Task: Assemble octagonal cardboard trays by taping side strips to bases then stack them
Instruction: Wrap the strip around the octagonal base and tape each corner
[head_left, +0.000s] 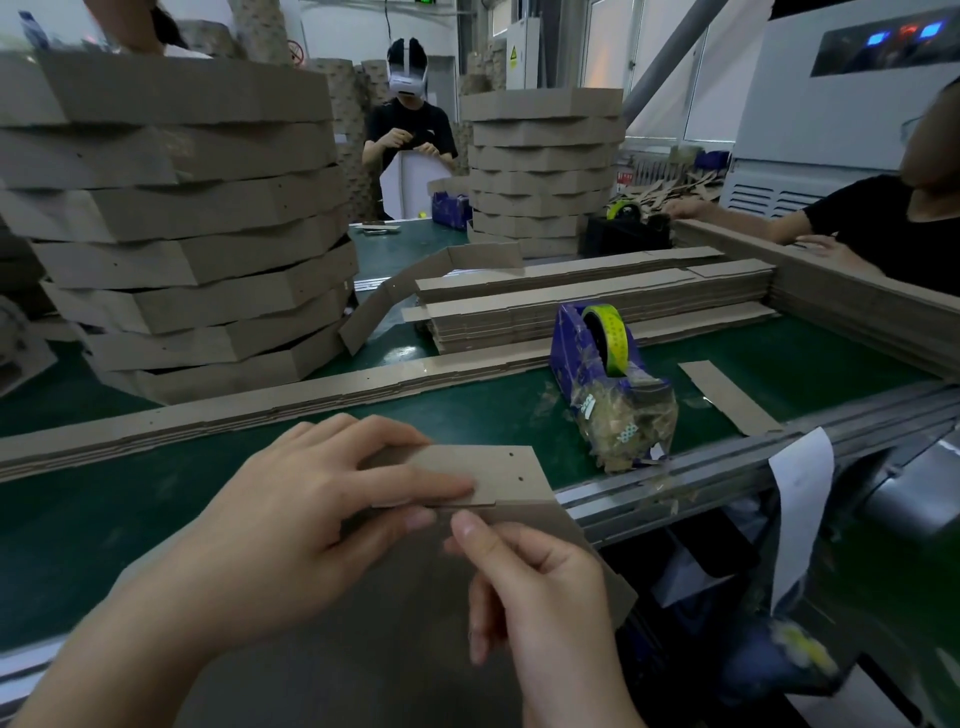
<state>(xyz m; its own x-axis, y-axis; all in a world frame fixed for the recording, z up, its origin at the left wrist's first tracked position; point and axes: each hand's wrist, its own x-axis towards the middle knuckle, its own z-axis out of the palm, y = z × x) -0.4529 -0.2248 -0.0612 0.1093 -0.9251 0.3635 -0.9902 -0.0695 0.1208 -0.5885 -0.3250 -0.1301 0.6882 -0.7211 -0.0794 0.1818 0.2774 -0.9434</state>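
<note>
Side strip (483, 470), light, stiff, easily creased, is pinched low near the seam by my left hand (291, 525). My right hand (535, 587) thumbs that seam, fingers curled; whether on tape I can't tell. The base (374, 639) lies under both hands.

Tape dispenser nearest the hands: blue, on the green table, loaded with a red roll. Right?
No. The head view shows the blue tape dispenser on the green table loaded with a yellow-green roll, not a red one.
</note>
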